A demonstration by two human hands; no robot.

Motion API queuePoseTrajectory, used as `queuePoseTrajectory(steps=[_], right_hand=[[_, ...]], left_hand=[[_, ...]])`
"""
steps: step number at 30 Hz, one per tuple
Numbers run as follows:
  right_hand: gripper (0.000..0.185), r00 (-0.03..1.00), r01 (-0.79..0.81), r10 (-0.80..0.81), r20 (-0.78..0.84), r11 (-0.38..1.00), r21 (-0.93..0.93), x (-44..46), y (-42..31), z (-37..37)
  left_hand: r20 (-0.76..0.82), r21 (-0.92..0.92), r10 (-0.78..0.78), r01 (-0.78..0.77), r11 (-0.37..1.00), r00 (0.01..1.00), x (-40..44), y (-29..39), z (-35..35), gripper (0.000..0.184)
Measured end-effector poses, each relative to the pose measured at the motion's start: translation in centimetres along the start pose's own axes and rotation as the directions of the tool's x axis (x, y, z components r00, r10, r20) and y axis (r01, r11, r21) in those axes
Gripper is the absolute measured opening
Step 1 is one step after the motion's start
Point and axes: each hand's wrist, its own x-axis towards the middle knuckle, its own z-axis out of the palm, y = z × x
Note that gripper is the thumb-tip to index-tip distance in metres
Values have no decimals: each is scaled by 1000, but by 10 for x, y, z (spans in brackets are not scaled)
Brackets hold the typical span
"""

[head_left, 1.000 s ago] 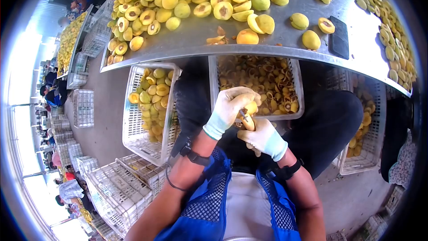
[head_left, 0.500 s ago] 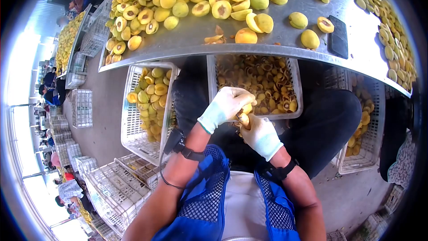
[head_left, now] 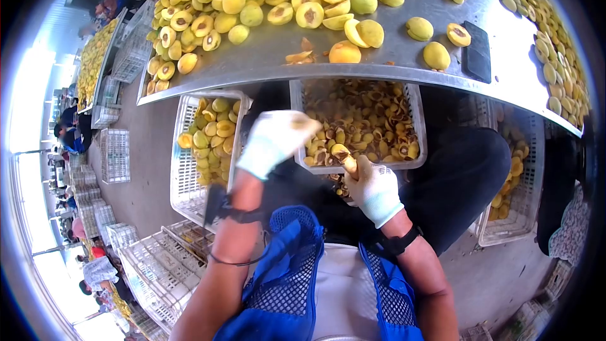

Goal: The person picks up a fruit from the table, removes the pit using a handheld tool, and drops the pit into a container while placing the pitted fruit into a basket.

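Note:
My right hand (head_left: 374,184), in a white glove, is closed round the wooden handle of a small tool (head_left: 345,160). The tool's head, with something yellow at it, lies over the crate of fruit pieces (head_left: 421,145). My left hand (head_left: 281,136), also gloved, is blurred between that crate and the left crate (head_left: 180,180) of yellow-green fruit halves; whether it holds anything is hidden by the blur. Above both hands, halved fruit (head_left: 309,15) is heaped on the metal table (head_left: 252,66).
A dark flat object (head_left: 476,52) lies on the table near a whole-looking fruit (head_left: 437,55). Another crate (head_left: 510,230) with fruit stands at the right. Stacked white crates (head_left: 165,271) are at the lower left. Several people are far left; a patterned sleeve (head_left: 571,224) shows at the right.
My left hand has moved away from the tool, to the left toward the left crate. My right hand keeps hold of the tool and has shifted slightly.

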Motion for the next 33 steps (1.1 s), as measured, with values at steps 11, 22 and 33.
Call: queuePoseTrajectory(steps=[11,22,33], right_hand=[[25,999,-20,18,30,998,58,8,-10,1],[17,993,36,-27,117,996,-78,5,-2,0],[21,977,11,10,215,996,-93,4,-2,-8]], left_hand=[[80,-439,39,0,898,996,-45,5,-10,38],[189,-731,43,112,673,981,-39,15,60,25],[384,-639,-103,345,688,917,-36,21,52,27]])
